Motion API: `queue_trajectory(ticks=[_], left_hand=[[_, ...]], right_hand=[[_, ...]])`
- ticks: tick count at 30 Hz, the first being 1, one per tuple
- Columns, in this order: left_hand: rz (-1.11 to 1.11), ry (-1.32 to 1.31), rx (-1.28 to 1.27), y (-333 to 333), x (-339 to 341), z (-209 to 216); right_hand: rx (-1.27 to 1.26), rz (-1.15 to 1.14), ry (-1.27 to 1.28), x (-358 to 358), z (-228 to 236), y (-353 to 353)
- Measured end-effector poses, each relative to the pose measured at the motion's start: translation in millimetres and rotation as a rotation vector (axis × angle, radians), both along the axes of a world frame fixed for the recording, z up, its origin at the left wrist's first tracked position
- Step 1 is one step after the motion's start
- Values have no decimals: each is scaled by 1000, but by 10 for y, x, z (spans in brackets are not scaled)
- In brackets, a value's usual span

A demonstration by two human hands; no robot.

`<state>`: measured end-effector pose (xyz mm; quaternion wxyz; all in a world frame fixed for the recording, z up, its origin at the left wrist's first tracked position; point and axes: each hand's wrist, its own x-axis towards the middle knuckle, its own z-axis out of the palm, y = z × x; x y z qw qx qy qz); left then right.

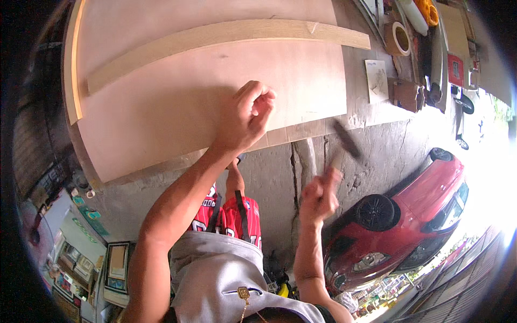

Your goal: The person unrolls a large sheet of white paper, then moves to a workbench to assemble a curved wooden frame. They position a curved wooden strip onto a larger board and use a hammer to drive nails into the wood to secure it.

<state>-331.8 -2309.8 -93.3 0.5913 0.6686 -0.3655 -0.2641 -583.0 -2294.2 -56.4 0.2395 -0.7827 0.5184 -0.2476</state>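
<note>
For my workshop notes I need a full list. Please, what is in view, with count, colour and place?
plywood sheet: one, pale pink-brown, upper centre
wooden batten: one, light tan, across the sheet's top
tape roll: one, beige, upper right
paper card: one, white, right of the sheet
car: one, red, lower right
hammer: one, dark, blurred, raised in right hand
left hand: fingers pinched on the sheet
right hand: grip on the hammer handle

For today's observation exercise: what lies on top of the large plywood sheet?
On the plywood sheet lie a long wooden strip across its far part and a shorter strip along its left edge. The left hand rests on it, fingers curled; anything pinched in them is hidden.
</note>
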Motion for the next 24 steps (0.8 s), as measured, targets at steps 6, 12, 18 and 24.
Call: queue_trajectory(ticks=[6, 12, 18, 24], left_hand=[[-27, 41, 31, 17, -25, -26], [-22, 40, -8, 16, -28, -19], [-10, 9, -10, 89, -15, -118], [48, 94, 165, 121, 96, 8]], right_hand=[[-14, 57, 178, 102, 36, -19], [336, -41, -686, 240, 164, 52], [218, -55, -52, 171, -34, 92], [267, -265, -434, 17, -188, 287]])
